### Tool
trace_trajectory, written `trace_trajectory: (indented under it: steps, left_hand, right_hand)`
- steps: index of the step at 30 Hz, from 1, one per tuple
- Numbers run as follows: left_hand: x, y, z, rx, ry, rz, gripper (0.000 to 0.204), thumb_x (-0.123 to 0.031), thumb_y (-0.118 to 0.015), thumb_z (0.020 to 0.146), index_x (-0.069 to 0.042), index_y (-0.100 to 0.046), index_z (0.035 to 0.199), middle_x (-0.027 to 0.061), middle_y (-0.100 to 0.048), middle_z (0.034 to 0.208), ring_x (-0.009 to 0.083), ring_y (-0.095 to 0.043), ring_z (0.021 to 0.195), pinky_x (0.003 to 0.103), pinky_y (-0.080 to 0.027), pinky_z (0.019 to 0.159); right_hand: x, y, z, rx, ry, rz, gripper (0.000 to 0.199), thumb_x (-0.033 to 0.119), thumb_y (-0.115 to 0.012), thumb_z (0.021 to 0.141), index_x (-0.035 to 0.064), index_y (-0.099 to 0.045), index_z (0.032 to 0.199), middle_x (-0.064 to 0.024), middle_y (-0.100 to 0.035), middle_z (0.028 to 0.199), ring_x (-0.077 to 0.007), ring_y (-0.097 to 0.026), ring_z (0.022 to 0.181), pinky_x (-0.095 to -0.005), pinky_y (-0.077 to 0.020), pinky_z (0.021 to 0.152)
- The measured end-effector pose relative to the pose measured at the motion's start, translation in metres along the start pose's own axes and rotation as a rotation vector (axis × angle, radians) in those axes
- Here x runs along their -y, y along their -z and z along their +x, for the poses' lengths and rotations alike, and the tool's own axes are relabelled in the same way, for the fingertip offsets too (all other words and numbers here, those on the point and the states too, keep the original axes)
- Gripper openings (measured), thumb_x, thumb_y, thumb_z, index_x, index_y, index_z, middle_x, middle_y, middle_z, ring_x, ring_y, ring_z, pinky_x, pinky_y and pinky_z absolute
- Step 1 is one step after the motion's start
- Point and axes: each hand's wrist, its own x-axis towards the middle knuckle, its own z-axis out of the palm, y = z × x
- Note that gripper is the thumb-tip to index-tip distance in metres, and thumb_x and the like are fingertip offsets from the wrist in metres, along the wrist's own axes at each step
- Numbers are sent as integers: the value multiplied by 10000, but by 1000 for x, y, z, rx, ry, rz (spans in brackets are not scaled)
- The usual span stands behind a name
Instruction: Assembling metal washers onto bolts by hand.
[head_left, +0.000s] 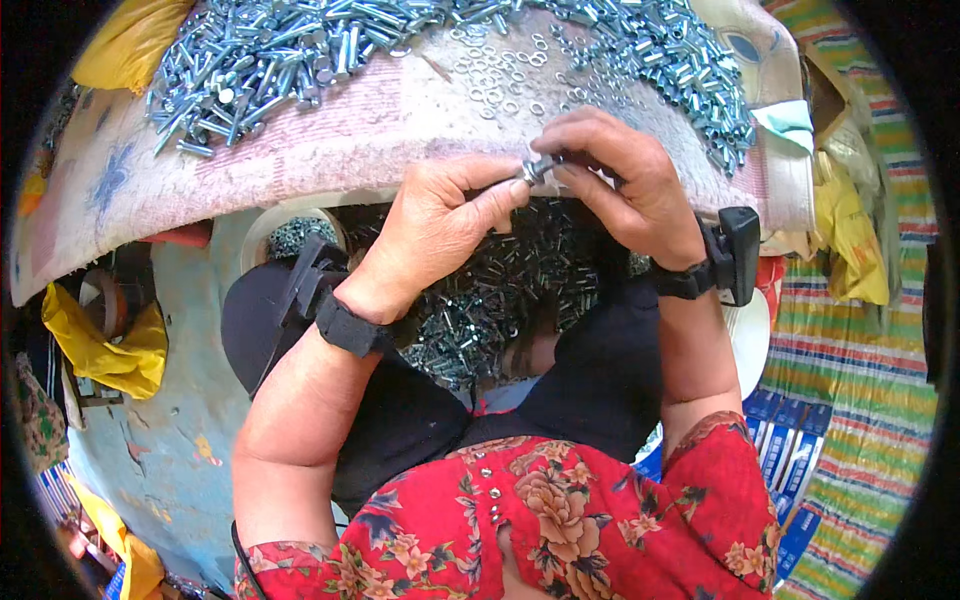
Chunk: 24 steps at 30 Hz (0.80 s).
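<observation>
Your left hand [440,215] pinches a small, silver and dark metal fastener [541,170] between thumb and fingers, and your right hand [628,178] has its thumb and fingertips closed on the other end. The piece is above the near edge of the table [330,150] draped in pale pink patterned cloth; covered by fingers, it seems to be a bolt. Long silver bolts [260,65] heap toward the left edge, short silver metal cylinders [700,75] toward the right, flat silver rings [500,75] between.
</observation>
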Motion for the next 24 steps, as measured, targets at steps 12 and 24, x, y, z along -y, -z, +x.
trace_trajectory:
  steps: [12,24]
  left_hand:
    - [-3,5,-3,65,30,29,197,-105,-570,842,-12,-619,1009,10,-623,761,58,-542,614,188,-425,531]
    - [-5,4,-6,54,53,-4,189,-126,-561,850,-24,-621,998,5,-623,789,57,-535,628,190,-415,542]
  right_hand:
    - [3,-14,-2,-95,74,-164,184,176,-626,772,31,-519,731,-145,-510,603,-317,-529,527,-366,-394,463]
    - [6,-15,-4,-111,-21,-33,177,179,-628,771,23,-545,768,-144,-546,654,-269,-560,569,-329,-424,506]
